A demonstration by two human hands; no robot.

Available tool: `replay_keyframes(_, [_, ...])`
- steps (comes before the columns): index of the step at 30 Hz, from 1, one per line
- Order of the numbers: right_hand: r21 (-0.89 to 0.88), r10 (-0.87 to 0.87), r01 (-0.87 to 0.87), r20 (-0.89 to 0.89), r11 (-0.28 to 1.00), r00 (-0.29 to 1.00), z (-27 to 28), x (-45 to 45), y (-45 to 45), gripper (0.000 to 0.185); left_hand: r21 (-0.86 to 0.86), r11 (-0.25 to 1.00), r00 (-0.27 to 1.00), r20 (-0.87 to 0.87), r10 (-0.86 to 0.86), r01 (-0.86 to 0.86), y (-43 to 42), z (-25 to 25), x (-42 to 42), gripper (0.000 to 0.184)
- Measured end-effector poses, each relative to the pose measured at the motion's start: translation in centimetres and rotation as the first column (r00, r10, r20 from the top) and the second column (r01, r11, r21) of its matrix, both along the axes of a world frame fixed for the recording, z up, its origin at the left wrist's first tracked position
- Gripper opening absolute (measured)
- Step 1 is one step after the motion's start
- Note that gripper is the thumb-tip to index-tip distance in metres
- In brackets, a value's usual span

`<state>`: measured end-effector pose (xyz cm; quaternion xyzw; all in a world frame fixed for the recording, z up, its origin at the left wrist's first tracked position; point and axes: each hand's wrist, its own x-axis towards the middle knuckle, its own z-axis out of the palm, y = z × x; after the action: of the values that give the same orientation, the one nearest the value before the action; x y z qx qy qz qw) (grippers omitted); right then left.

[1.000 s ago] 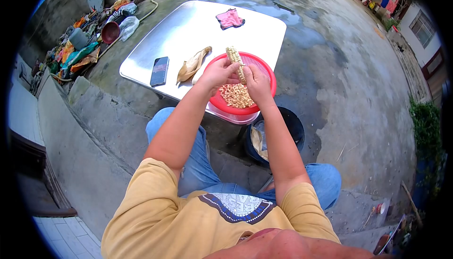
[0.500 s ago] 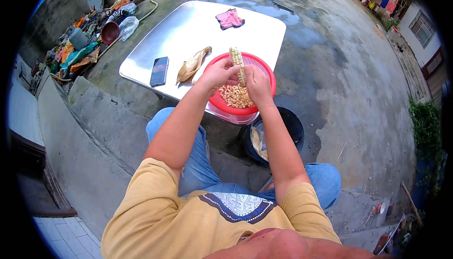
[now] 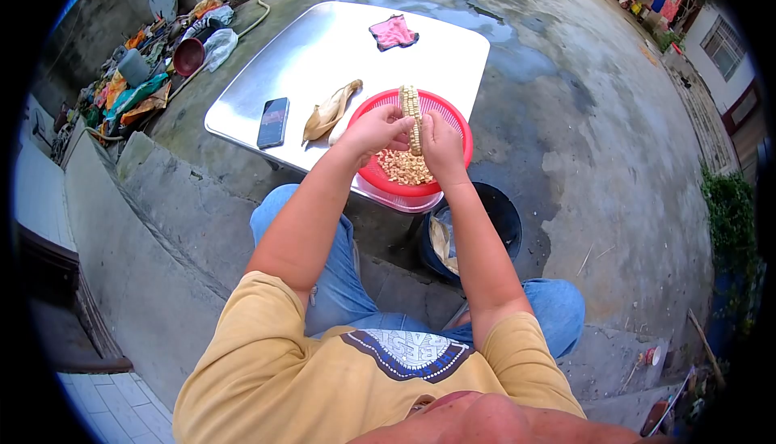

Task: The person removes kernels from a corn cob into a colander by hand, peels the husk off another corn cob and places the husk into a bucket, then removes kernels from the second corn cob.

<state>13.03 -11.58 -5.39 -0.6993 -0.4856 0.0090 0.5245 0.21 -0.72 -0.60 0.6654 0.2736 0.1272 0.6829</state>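
Left hand (image 3: 378, 130) and right hand (image 3: 443, 150) both gripped the corn cob (image 3: 409, 107) above the red basket (image 3: 404, 191) at the table's (image 3: 267, 72) near right corner, loose kernels (image 3: 402, 167) piled inside, rows left on cob, stripped share unclear.

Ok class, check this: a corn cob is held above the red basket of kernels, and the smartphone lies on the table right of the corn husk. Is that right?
Not quite: the head view shows the smartphone lying on the table left of the corn husk. The corn cob is held above the red basket.
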Motion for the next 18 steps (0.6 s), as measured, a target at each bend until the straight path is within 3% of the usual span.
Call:
replay_keyframes(3, [0.046, 0.052, -0.046, -0.16, 0.998, 0.986, 0.3, 0.0, -0.1, 0.036, 0.012, 1.0, 1.0, -0.022, -0.016, 0.016, -0.3, 0.6, 0.0, 0.042])
replay_keyframes(15, [0.009, -0.009, 0.009, -0.081, 1.0, 0.997, -0.4, 0.5, 0.3, 0.038, 0.012, 0.995, 0.993, -0.068, -0.1, 0.101, -0.4, 0.9, -0.2, 0.043])
replay_keyframes(18, [0.055, 0.024, -0.016, -0.153, 0.998, 0.988, 0.6, 0.0, -0.2, 0.038, 0.045, 0.991, 0.987, -0.106, -0.124, 0.129, -0.9, 1.6, -0.5, 0.043])
